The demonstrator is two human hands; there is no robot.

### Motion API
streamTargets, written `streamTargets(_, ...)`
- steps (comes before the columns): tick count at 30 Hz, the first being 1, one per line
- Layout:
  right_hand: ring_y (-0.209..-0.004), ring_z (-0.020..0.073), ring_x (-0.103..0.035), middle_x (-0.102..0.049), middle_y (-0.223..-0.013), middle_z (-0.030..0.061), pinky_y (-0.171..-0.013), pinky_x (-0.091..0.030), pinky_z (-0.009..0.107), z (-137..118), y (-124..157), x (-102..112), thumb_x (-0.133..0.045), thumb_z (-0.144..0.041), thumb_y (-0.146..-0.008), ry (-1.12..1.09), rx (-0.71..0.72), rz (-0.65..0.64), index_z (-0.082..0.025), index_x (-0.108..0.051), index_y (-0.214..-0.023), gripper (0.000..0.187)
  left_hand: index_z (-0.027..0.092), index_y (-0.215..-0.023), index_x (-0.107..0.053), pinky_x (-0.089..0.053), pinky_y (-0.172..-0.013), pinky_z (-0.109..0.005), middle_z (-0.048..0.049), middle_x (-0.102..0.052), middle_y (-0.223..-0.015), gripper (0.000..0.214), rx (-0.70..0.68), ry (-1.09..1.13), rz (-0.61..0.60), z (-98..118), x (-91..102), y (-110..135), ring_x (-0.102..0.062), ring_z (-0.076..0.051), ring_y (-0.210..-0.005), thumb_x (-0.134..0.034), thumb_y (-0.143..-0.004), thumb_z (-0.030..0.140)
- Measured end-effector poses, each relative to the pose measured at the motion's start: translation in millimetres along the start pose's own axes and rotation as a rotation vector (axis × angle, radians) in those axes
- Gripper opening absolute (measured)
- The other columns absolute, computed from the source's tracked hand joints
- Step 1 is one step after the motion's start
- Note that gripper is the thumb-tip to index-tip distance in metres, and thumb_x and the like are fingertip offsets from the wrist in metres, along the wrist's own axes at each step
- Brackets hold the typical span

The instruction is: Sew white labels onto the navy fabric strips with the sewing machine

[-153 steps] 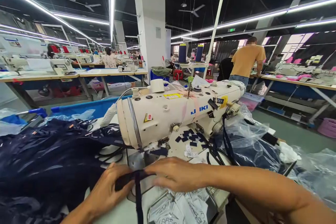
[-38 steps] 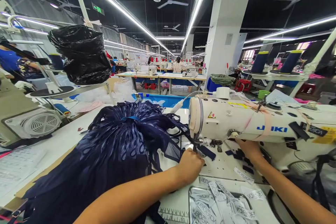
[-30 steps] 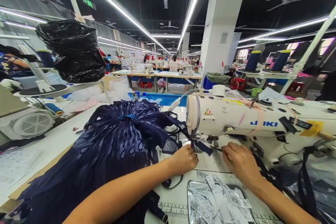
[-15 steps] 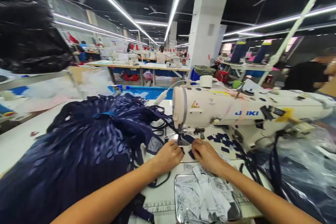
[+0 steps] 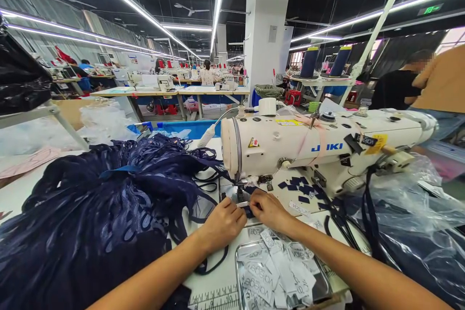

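A white sewing machine stands before me, its presser foot down near my hands. My left hand is closed at the front left of the foot, fingertips pinched; what they hold is hidden. Just right of the foot my right hand is closed on dark navy fabric, most of it covered by the fingers. A heap of navy garments with straps lies to the left and reaches up to the machine head.
A metal tray of white printed labels sits in front. Small navy fabric pieces lie on the machine bed. Clear plastic bags are at the right. Thread cones stand behind; people stand at the far right.
The view has turned to the right, so everything appears shifted left. Both hands stay close to the presser foot; less navy fabric shows between the foot and my right hand.
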State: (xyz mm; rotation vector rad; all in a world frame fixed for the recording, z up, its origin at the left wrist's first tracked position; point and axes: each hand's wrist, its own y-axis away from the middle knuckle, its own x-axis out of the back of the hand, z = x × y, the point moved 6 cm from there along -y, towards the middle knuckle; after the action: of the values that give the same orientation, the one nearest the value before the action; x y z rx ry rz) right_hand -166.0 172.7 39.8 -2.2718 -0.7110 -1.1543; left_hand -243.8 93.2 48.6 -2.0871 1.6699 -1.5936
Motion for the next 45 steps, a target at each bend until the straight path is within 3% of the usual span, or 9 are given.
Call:
streamTargets(8,-0.062,0.0123,-0.044,-0.049,-0.069,-0.0003,-0.059,-0.029,0.024,-3.7,2.7,0.8,-0.047,-0.001,-0.074,0.022,0.034,0.0,-0.015,-0.046,-0.06,0.02,0.011,-0.069,-0.054,-0.029,-0.057,-0.03,-0.0004,-0.052,-0.057,0.02,-0.009,-0.004,-0.049,0.9,-4.6,2.2,-0.046,-0.015,-0.052,-0.04,-0.082,0.004)
streamTargets(13,-0.068,0.0131,-0.05,-0.054,-0.074,0.0006,-0.062,-0.036,0.024,-0.8,4.9,2.6,-0.048,-0.005,-0.078,-0.059,0.051,-0.017,-0.015,-0.056,-0.067,0.017,0.011,-0.064,-0.052,-0.029,-0.056,-0.03,-0.0001,-0.051,-0.055,0.019,-0.006,-0.007,-0.08,1.5,-6.4,0.8,-0.045,-0.015,-0.05,-0.042,-0.078,0.003)
streamTargets(17,-0.083,0.0144,-0.054,-0.059,-0.087,0.0016,-0.075,-0.04,0.026,0.5,10.2,4.4,-0.05,-0.006,-0.08,-0.133,0.096,-0.055,-0.017,-0.065,-0.08,0.018,0.012,-0.063,-0.051,-0.03,-0.056,-0.03,0.0001,-0.051,-0.055,0.019,-0.006,0.001,-0.086,1.4,-8.0,1.3,-0.046,-0.014,-0.05,-0.043,-0.076,0.001)
streamTargets(22,-0.088,0.0177,-0.05,-0.056,-0.094,0.0038,-0.076,-0.042,0.031,-10.0,23.4,-3.5,-0.051,-0.004,-0.079,0.178,0.234,-0.049,-0.019,-0.065,-0.089,0.022,0.012,-0.062,-0.052,-0.033,-0.056,-0.03,-0.0001,-0.052,-0.056,0.016,0.014,0.039,-0.103,1.1,-12.9,-0.3,-0.046,-0.014,-0.05,-0.047,-0.075,0.003)
streamTargets(27,-0.08,0.02,-0.049,-0.052,-0.087,0.0072,-0.069,-0.045,0.032,-23.7,32.4,-13.2,-0.045,0.004,-0.075,0.594,0.376,-0.017,-0.01,-0.06,-0.085,0.023,0.012,-0.064,-0.054,-0.035,-0.057,-0.031,-0.0014,-0.054,-0.062,0.012,0.042,0.054,-0.184,-6.4,-0.9,-1.0,-0.049,-0.016,-0.058,-0.051,-0.075,0.007)
streamTargets(31,-0.081,0.021,-0.05,-0.053,-0.088,0.0088,-0.069,-0.048,0.031,-29.1,31.0,-10.7,-0.047,0.002,-0.074,0.688,0.623,-0.114,-0.007,-0.059,-0.091,0.023,0.014,-0.067,-0.055,-0.038,-0.081,-0.04,-0.0038,-0.061,-0.086,0.015,0.021,0.162,-0.23,-11.9,9.4,9.0,-0.054,-0.019,-0.083,-0.048,-0.08,0.011)
streamTargets(34,-0.082,0.0206,-0.051,-0.056,-0.09,0.0095,-0.071,-0.049,0.031,-25.8,24.1,-4.9,-0.047,-0.001,-0.076,0.715,0.734,-0.132,-0.007,-0.059,-0.097,0.026,0.015,-0.073,-0.056,-0.033,-0.095,-0.04,-0.0042,-0.062,-0.099,0.014,0.053,0.28,-0.202,-12.4,3.5,14.7,-0.054,-0.018,-0.097,-0.046,-0.081,0.011)
streamTargets(39,-0.088,0.0243,-0.055,-0.057,-0.104,0.0144,-0.067,-0.053,0.032,-11.5,11.3,-3.6,-0.045,0.001,-0.071,0.78,0.703,-0.018,-0.006,-0.057,-0.107,0.038,0.013,-0.075,-0.056,-0.044,-0.087,-0.033,-0.0061,-0.065,-0.093,0.009,0.218,0.336,-0.264,-11.6,-22.4,10.2,-0.06,-0.016,-0.086,-0.049,-0.08,0.01)
streamTargets(45,-0.092,0.0256,-0.057,-0.054,-0.117,0.0169,-0.07,-0.055,0.034,-3.0,9.1,-8.2,-0.041,0.004,-0.065,0.783,0.696,0.004,-0.001,-0.053,-0.116,0.053,0.01,-0.075,-0.058,-0.048,-0.082,-0.033,-0.0066,-0.065,-0.083,0.007,0.274,0.269,-0.255,-8.0,-25.7,-0.3,-0.06,-0.019,-0.081,-0.053,-0.074,0.005)
